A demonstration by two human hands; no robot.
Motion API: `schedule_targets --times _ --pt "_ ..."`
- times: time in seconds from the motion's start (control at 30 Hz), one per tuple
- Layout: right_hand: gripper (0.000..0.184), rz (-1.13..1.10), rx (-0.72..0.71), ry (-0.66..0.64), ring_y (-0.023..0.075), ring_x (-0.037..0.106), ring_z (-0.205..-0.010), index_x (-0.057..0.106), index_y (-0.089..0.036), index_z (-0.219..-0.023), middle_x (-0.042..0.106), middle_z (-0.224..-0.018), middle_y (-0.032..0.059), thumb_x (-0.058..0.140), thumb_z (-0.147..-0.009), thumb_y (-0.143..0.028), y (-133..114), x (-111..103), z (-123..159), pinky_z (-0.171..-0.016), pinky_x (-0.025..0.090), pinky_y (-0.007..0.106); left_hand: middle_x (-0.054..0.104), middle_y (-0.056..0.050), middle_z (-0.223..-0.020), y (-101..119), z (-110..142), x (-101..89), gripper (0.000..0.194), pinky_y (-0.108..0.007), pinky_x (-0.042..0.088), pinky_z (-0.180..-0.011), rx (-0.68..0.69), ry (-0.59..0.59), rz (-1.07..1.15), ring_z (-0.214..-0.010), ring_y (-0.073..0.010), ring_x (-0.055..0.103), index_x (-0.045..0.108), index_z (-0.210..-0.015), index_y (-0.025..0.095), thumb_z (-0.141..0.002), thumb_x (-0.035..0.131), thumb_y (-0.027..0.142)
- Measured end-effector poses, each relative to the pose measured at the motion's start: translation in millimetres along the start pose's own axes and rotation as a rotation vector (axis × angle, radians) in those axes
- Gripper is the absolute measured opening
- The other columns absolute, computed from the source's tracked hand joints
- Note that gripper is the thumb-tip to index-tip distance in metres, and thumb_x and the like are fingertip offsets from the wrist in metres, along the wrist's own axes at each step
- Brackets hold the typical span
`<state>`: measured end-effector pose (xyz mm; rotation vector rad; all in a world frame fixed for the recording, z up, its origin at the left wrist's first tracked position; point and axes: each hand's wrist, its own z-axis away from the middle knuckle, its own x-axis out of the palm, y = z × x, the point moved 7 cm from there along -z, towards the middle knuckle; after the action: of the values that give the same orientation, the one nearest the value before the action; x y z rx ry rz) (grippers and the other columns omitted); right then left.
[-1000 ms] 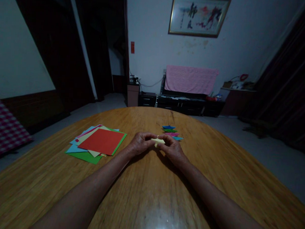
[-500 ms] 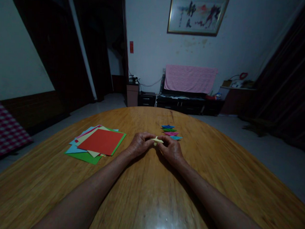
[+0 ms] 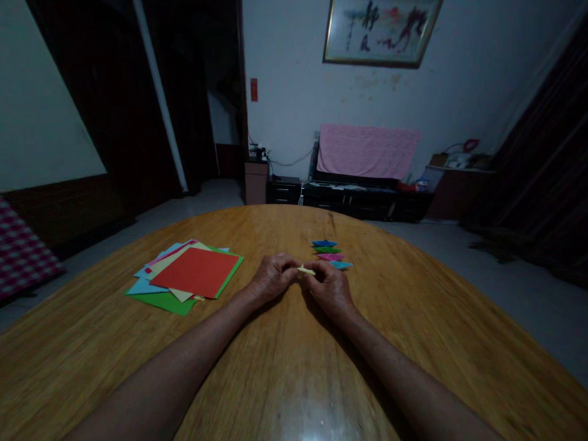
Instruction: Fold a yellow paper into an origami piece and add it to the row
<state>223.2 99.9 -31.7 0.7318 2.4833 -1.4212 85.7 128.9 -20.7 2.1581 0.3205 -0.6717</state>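
Note:
Between my two hands is a small folded piece of yellow paper (image 3: 306, 270), mostly covered by the fingers. My left hand (image 3: 274, 274) pinches its left end, and my right hand (image 3: 331, 286) pinches its right end. Just beyond the right hand, folded paper boats lie in a row: a blue boat (image 3: 324, 243) at the back, then a green boat (image 3: 327, 250), a pink boat (image 3: 330, 257) and a light blue boat (image 3: 341, 265) nearest the hand.
On the left of the round wooden table (image 3: 288, 387) lies a loose stack of coloured paper sheets, with a red sheet (image 3: 196, 272) on top and a green sheet (image 3: 168, 302) sticking out below. A checked cloth (image 3: 16, 249) hangs at the far left.
The yellow paper has tilted between the fingers, so less of it shows and the flap that hung below it is out of sight. Both hands stay in nearly the same place.

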Motion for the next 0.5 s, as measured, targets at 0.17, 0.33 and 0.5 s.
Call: schedule_targets --times 0.17,0.33,0.5 --pt "0.013 0.090 -0.039 0.021 0.0180 0.060 -0.072 0.068 -0.017 -0.081 0.067 -0.078 0.0051 0.061 -0.073 -0.025 -2.8 -1.9 -0.6 -0.068 0.047 0.030 0.064 -0.001 -0.073 4.5 0.3 -0.9 0.013 -0.023 0.044 -0.067 0.032 0.009 -0.030 -0.070 -0.0118 0.058 0.070 -0.081 0.016 -0.076 0.059 0.010" --pt "0.015 0.115 -0.089 0.033 0.0185 0.059 -0.074 0.069 -0.017 -0.083 0.066 -0.080 0.0065 0.060 -0.075 -0.025 -3.8 -3.5 -0.8 -0.069 0.047 0.031 0.063 -0.001 -0.074 6.7 0.2 -2.3 0.012 -0.022 0.043 -0.067 0.073 0.017 -0.095 -0.070 -0.0114 0.057 0.069 -0.079 0.015 -0.077 0.058 0.010" --pt "0.015 0.153 -0.159 0.046 0.0185 0.058 -0.072 0.071 -0.017 -0.082 0.065 -0.078 0.0069 0.058 -0.077 -0.023 -4.7 -5.9 -1.3 -0.066 0.046 0.030 0.062 -0.001 -0.073 5.5 0.6 -4.7 0.012 -0.022 0.041 -0.066 0.070 0.029 -0.103 -0.069 -0.0113 0.056 0.068 -0.077 0.015 -0.078 0.057 0.012"
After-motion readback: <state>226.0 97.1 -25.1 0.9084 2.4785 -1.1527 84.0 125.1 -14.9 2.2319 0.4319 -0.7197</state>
